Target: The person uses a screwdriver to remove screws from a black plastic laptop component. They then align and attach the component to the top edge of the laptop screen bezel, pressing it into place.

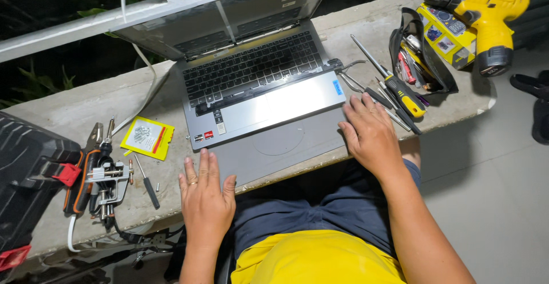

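An open grey laptop (251, 70) lies on a concrete ledge (86, 104), its palm-rest area partly taken apart, with a loose flat grey panel (274, 147) lying at the front. My left hand (205, 195) rests flat, fingers apart, on the ledge at the panel's left front corner. Over at the panel's right edge, my right hand (370, 135) lies flat with fingers spread, beside several screwdrivers (394, 90). Neither hand holds anything.
A yellow cordless drill (486, 15) and a tool pouch (423, 50) lie at the right end. A small yellow packet of screws (147, 137), a small screwdriver (147, 182), a metal clamp vise (108, 181) and a black case (28, 175) sit at the left. A white cable (146, 90) trails behind.
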